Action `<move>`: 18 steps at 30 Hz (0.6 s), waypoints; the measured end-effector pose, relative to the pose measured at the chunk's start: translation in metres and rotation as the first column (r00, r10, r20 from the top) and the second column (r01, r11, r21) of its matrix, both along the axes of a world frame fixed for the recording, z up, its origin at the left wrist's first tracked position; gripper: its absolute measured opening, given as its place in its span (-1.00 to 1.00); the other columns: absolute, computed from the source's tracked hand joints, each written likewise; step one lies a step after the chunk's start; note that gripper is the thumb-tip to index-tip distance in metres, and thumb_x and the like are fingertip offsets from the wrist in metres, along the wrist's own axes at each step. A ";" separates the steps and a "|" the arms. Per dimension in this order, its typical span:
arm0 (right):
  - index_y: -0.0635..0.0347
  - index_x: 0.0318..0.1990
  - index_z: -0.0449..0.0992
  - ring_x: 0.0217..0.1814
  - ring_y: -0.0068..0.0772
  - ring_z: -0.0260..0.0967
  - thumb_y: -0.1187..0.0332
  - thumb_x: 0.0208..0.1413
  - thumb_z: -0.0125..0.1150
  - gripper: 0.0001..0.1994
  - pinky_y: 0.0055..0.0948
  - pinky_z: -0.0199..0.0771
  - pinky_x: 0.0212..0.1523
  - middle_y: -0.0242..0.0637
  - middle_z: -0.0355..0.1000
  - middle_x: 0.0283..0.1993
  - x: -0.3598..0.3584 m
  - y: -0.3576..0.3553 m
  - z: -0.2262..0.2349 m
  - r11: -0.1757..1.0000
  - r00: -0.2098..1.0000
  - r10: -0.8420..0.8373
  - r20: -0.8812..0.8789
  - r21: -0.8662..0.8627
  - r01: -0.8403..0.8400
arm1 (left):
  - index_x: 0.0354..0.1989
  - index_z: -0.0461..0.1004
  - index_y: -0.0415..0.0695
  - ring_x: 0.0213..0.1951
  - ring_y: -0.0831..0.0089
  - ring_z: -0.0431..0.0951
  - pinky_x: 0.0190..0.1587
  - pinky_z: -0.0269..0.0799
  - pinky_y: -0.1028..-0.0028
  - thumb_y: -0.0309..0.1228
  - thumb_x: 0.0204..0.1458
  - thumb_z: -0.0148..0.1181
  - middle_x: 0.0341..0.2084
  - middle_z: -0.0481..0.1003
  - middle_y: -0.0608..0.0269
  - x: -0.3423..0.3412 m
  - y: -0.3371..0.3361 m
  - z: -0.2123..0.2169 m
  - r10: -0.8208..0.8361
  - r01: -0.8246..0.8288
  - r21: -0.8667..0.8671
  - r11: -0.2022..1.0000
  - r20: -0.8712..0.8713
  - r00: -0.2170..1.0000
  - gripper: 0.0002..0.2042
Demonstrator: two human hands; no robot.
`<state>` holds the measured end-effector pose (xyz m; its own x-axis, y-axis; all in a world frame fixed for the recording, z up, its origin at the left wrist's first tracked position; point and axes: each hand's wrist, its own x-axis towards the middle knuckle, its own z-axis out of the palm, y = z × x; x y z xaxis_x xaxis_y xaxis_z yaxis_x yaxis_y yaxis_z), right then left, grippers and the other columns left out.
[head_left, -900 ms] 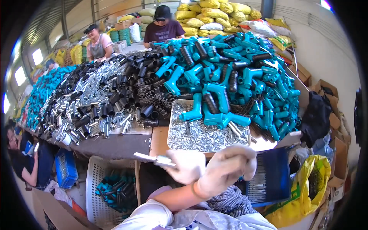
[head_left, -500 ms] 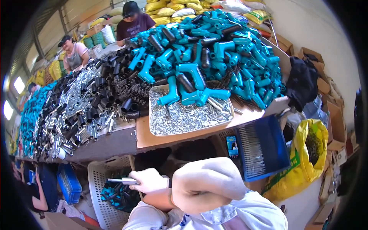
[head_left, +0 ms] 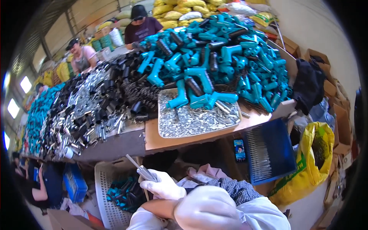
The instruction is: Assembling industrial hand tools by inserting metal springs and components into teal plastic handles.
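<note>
Left hand [head_left: 163, 187], white-gloved, is clamped on a small bundle of thin metal rods [head_left: 141, 170], held below the wooden table [head_left: 153, 140] edge and above the white perforated basket [head_left: 105, 188]. Right hand [head_left: 209, 207] is gloved, curled close to the body; grip cannot be told.

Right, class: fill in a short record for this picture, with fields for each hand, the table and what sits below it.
left hand: gloved, grips thin metal rods over a white basket
right hand: gloved, low in view, nothing seen in it
table: teal handles, black tubes, tray of small metal parts
below table: blue tray, yellow bag
basket contents: teal and black parts
</note>
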<state>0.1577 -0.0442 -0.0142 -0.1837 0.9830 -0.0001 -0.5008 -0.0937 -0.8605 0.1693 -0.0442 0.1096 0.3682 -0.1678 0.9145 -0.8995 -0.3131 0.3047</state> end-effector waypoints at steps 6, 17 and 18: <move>0.33 0.07 0.53 -0.13 -0.56 0.30 0.21 0.18 0.39 -0.58 -0.43 0.37 -0.04 -0.42 0.45 -0.18 -0.046 0.016 -0.095 0.986 0.982 0.062 0.180 -0.166 -0.032 | -0.20 0.65 -0.24 -0.38 0.18 0.62 -0.36 0.51 0.31 -0.49 0.16 0.12 -0.29 0.61 0.08 0.015 -0.026 0.019 0.117 -0.118 0.049 0.992 0.029 0.993 -0.82; 0.18 -0.06 0.42 -0.69 -0.71 -0.08 0.23 0.32 0.22 -0.77 -0.58 -0.15 -0.69 -0.55 0.09 -0.61 0.004 -0.001 -0.010 0.968 0.922 -0.073 -0.380 -0.250 -0.026 | -0.23 0.63 -0.21 -0.44 0.29 0.59 -0.47 0.45 0.40 -0.44 0.01 0.28 -0.37 0.56 0.15 -0.005 -0.015 -0.004 0.400 -0.416 0.208 0.885 0.115 0.909 -0.82; 0.19 -0.05 0.42 -0.69 -0.71 -0.08 0.23 0.31 0.23 -0.75 -0.58 -0.16 -0.69 -0.54 0.11 -0.60 0.006 -0.003 -0.001 0.978 0.917 -0.093 -0.388 -0.209 0.011 | -0.24 0.64 -0.21 -0.44 0.29 0.59 -0.47 0.45 0.40 -0.45 0.02 0.27 -0.37 0.56 0.15 -0.006 -0.014 -0.006 0.388 -0.407 0.178 0.896 0.131 0.912 -0.84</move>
